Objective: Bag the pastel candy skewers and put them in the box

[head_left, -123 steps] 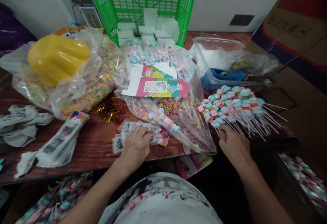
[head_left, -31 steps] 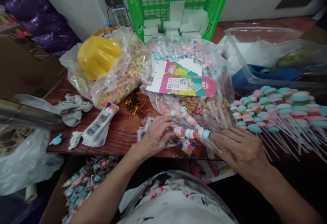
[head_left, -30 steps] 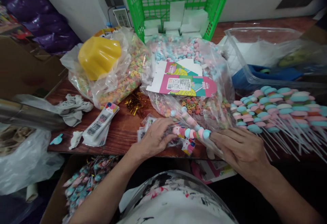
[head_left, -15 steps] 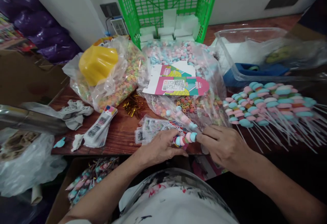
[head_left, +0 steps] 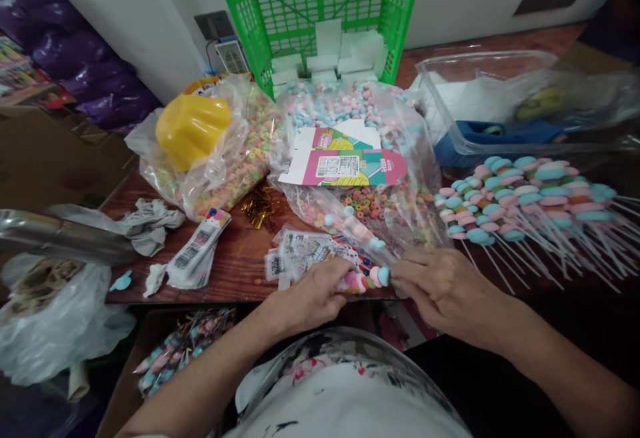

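Observation:
My left hand (head_left: pixel 313 295) and my right hand (head_left: pixel 443 291) meet at the front edge of the wooden table (head_left: pixel 235 258). Between them is a candy skewer (head_left: pixel 370 278) of pink and blue pieces. The left hand is closed on a small printed wrapper bag (head_left: pixel 345 271) around the candy end. The right hand's fingers pinch the skewer's stick end. Under the left hand lies a loose stack of printed wrapper bags (head_left: pixel 300 251). A pile of finished pink and blue candy skewers (head_left: pixel 520 195) lies to the right of my right hand.
Clear bags of coloured cereal rings (head_left: pixel 235 158) and pastel candies (head_left: pixel 340 101) fill the middle, with a yellow scoop (head_left: pixel 193 128), a flat pink carton (head_left: pixel 345 165) and a green crate (head_left: pixel 320 11) behind. A clear tub (head_left: pixel 500 105) stands right. More wrappers (head_left: pixel 197 251) lie left.
The right hand left the skewer pile with one candy skewer and brought it over to the left hand. Both hands then drew toward the table's front edge, the candy end going into a wrapper bag.

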{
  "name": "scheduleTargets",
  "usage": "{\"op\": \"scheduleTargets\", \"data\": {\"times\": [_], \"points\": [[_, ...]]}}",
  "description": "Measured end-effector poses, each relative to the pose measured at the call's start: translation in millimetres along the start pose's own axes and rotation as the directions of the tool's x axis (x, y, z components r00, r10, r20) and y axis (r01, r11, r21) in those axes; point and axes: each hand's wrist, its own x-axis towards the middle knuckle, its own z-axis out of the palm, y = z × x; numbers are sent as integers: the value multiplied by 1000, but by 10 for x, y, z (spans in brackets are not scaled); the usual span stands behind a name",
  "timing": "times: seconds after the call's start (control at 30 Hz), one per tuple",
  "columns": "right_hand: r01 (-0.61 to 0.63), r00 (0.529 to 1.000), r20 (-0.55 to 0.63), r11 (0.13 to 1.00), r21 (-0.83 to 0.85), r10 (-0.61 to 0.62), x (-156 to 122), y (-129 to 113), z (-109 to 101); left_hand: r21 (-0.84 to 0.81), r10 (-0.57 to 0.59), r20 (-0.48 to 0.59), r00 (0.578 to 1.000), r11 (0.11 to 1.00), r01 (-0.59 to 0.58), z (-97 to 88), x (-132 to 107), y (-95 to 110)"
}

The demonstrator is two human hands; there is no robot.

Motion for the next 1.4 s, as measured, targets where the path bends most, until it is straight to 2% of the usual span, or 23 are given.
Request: {"op": "scheduleTargets", "data": {"times": [0.1,0.2,0.37,0.47,0.57,0.63,0.7,0.77,0.83,0.9,0.97,1.0,1.07,1.13,1.2,1.3,1.4], "points": [[38,999,-33,998,55,-37,37,-52,41,-32,9,28,1000,999,-8,-4,24,16],[57,995,-80,998,18,-56,85,-94,113,-39,1,30,1000,999,0,-9,44,30],[119,992,-36,992,-37,-120,156,-145,213,-81,-15,40,999,997,19,-13,73,115],[151,989,8,987,-53,-150,184,-170,264,-106,-9,0,1000,994,9,16,104,164],[167,986,35,985,-53,-165,185,-162,299,-134,6,-47,999,991,-12,19,118,153],[180,983,33,983,-42,-179,171,-133,283,-190,-3,-37,999,982,-4,-33,106,115],[203,979,3,978,-42,-203,154,-96,223,-261,-40,13,999,964,42,-120,81,65],[234,970,-53,970,-65,-238,147,-67,129,-363,-77,122,990,925,116,-201,56,18],[272,954,-98,955,-118,-284,153,-48,27,-508,-73,291,954,833,219,-228,39,-17],[293,939,-128,939,-181,-318,164,-35,-56,-628,-42,443,896,698,343,-188,28,-39],[288,931,-166,934,-211,-324,167,-20,-108,-675,-67,485,872,605,422,-106,20,-45],[280,931,-180,938,-207,-318,163,-12,-122,-687,-104,459,883,589,426,-64,16,-42],[268,937,-177,946,-184,-300,146,-4,-131,-693,-186,324,927,621,367,0,2,-24],[253,952,-131,953,-166,-275,124,-15,-120,-631,-221,139,965,732,258,23,-15,13],[228,967,-81,961,-159,-243,112,-49,-97,-475,-198,-9,980,864,170,10,-29,62],[187,980,-32,970,-158,-194,130,-130,-58,-252,-145,-77,987,960,121,-25,-31,128],[168,985,-20,974,-153,-173,181,-221,-14,-237,-134,-63,989,964,116,-23,-16,148]]}}
